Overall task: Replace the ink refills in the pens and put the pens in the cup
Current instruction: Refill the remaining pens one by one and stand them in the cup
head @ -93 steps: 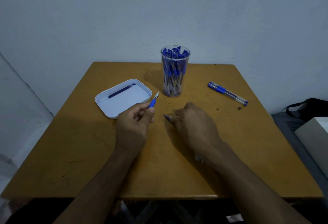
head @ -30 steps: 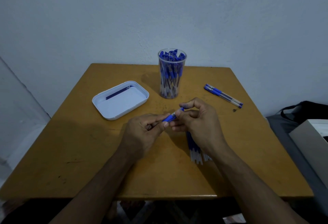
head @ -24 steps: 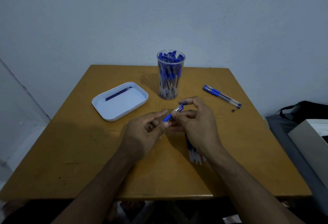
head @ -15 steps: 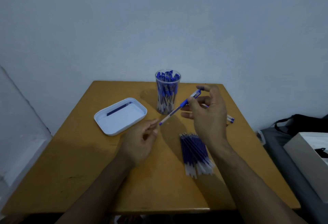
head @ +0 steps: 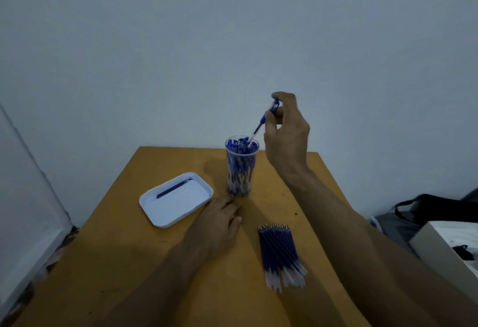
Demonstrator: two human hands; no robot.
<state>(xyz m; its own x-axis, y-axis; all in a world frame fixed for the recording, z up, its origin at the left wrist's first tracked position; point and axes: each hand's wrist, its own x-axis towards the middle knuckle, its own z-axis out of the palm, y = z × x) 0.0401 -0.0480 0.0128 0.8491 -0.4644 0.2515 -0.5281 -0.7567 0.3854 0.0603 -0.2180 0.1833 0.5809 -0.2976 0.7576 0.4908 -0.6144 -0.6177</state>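
The tall clear plastic cup (head: 241,168) stands on the orange-brown wooden worktop (head: 124,249), toward its far edge, and it is packed with blue-capped pens standing upright. Above and to the right of this cup, the right hand (head: 285,132) is raised in the air. Its fingers (head: 283,97) and thumb are pinched on the capped top end of one blue-and-clear plastic pen (head: 261,123). The pen is tilted, and its lower white end reaches the mouth of the cup, among the caps of the other pens.

In front of the cup, on the near-left side, the left hand (head: 219,219) rests palm down on the worktop. Its fingers are relaxed, close together, and hold nothing; the fingertips lie just beside the base of the cup.

To the left of the cup sits a shallow white rectangular tray with rounded corners (head: 204,201), and one thin dark blue used refill (head: 173,188) lies in it near the far rim. In front of the cup and a little to the right, well apart from it, a bundle of dark blue ink refills with clear ends (head: 279,254) lies flat on the worktop, metal tips pointing toward the cup.
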